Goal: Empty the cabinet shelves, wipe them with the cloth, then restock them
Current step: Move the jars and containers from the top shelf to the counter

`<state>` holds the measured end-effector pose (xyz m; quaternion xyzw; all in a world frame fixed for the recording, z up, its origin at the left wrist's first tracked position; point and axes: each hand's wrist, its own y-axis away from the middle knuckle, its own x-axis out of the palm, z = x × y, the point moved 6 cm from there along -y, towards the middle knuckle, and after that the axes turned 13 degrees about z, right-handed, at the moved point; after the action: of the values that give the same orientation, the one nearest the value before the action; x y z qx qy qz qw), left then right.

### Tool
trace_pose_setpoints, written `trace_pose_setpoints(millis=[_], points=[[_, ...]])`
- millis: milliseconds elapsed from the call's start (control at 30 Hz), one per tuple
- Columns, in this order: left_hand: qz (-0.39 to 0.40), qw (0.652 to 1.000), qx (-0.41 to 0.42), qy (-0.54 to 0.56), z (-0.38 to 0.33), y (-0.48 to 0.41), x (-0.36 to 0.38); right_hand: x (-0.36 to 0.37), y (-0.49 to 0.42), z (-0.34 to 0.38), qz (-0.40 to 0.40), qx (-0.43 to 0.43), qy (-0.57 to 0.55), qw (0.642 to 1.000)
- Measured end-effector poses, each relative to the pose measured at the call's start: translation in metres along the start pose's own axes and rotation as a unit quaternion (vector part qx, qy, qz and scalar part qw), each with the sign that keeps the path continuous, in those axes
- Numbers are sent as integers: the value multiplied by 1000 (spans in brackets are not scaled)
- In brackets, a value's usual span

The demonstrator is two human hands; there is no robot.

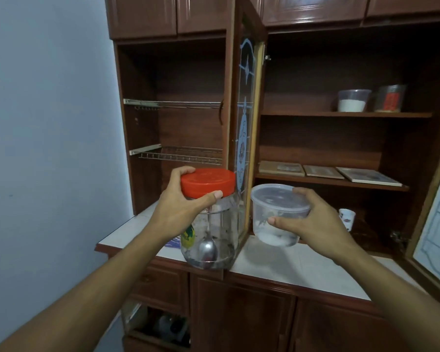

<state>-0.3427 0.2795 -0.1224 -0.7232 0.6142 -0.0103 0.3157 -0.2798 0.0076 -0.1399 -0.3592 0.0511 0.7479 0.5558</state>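
Racks of wire (178, 154) span the left bay of the cabinet (142, 16). The left hand (178, 212) has its grip clamped on the red lid (207, 182) of a clear jar (214, 240) with a spoon (208, 247) inside, at the front edge of the worktop (302, 265). The right hand (313, 222) has its grip clamped round a lidded plastic tub (274, 224) above the worktop. Two containers (353, 100) stand toward the right end of the upper shelf (302, 113).

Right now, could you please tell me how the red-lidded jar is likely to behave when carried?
The jar looks nearly empty, so probably light. The loose spoon inside would likely rattle. Its smooth clear wall may be slippery.
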Motion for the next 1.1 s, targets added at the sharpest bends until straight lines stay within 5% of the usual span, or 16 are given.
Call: trace_pose_setpoints(millis=[1100], points=[[-21,998,-33,-48,112,-17,-184,184,-101,68,18,0,-17,1000]])
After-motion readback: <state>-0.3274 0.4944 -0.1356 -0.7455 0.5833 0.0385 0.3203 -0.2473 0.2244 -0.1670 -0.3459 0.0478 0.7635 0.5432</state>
